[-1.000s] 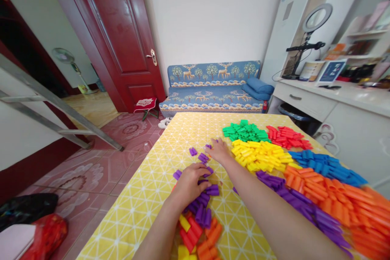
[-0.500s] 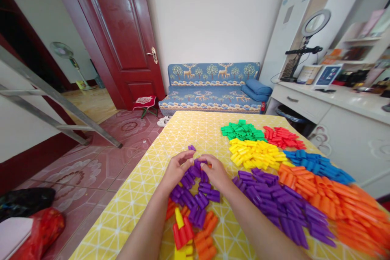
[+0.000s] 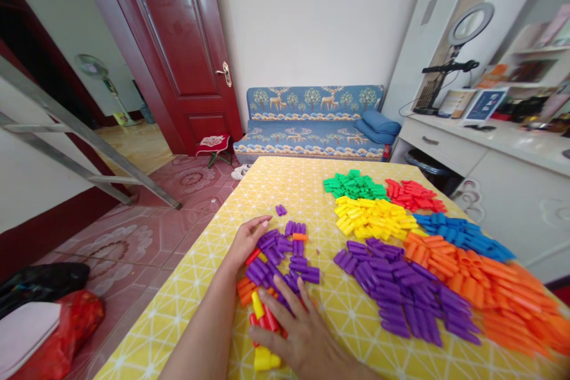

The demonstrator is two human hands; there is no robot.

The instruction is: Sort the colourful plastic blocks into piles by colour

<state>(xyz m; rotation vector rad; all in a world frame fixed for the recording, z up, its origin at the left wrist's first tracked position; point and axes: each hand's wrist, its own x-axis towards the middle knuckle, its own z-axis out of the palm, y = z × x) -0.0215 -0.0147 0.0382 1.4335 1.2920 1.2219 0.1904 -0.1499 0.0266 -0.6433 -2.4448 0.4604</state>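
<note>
On the near part of the table lies a built figure of bullet-shaped plastic building blocks, mostly purple blocks (image 3: 271, 246), with red, orange and yellow ones in it. My left hand (image 3: 247, 242) rests along its left side, fingers stretched out and nothing visible in them. Over the figure's near end my right hand (image 3: 303, 329) spreads its fingers, partly covering the red blocks (image 3: 269, 319) and yellow blocks (image 3: 265, 360). One orange block (image 3: 300, 237) crosses the purple ones at the upper right. A small purple piece (image 3: 281, 210) lies apart, beyond my left fingertips.
Loose blocks are heaped by colour on the right: green (image 3: 355, 184), red (image 3: 414, 196), yellow (image 3: 374, 217), blue (image 3: 463, 236), purple (image 3: 401, 294) and orange (image 3: 490, 285). A yellow patterned cloth (image 3: 187, 285) covers the table. Beyond it stands a blue sofa (image 3: 307, 130).
My right hand has left the far purple blocks and come back toward me, opening over the near end. My left hand has shifted slightly left and nearer. The orange crosspiece now shows.
</note>
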